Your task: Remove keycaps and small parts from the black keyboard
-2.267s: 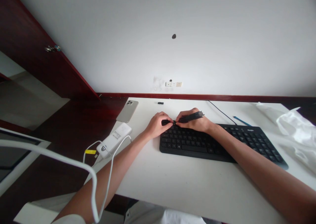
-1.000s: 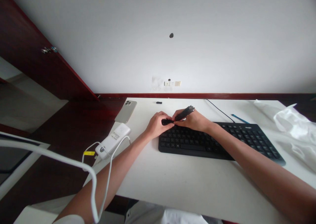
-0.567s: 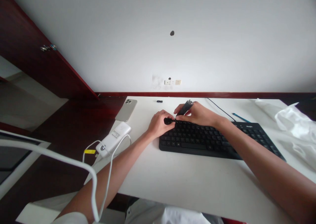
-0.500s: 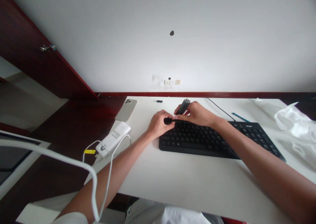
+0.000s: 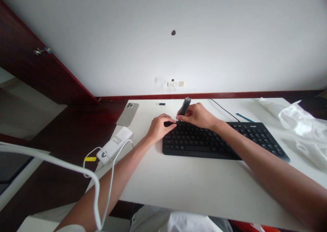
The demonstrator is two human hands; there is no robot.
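A black keyboard [image 5: 199, 147] lies on the white table. My left hand [image 5: 159, 127] is at its far left corner, thumb and index finger closed round the edge there. In my right hand [image 5: 198, 115] I grip a thick dark grey pen-shaped tool [image 5: 185, 106]. It leans up and to the right, and its lower end points down at the keyboard's top row, close to my left fingertips. A small pale tip shows there, too small to make out. My right wrist and forearm cross over the keyboard and cover part of its keys.
Left on the table [image 5: 163, 177] lie a phone [image 5: 128, 114] and a white power bank [image 5: 116, 144] with a white cable [image 5: 95, 187]. A small black piece [image 5: 162, 104] sits near the back edge. A blue stick [image 5: 245, 117] and crumpled white plastic [image 5: 304, 121] are at right.
The whole view has shifted slightly. The tool in my right hand has moved a little and its lower end shows more clearly. Both hands stay at the keyboard's far left part.
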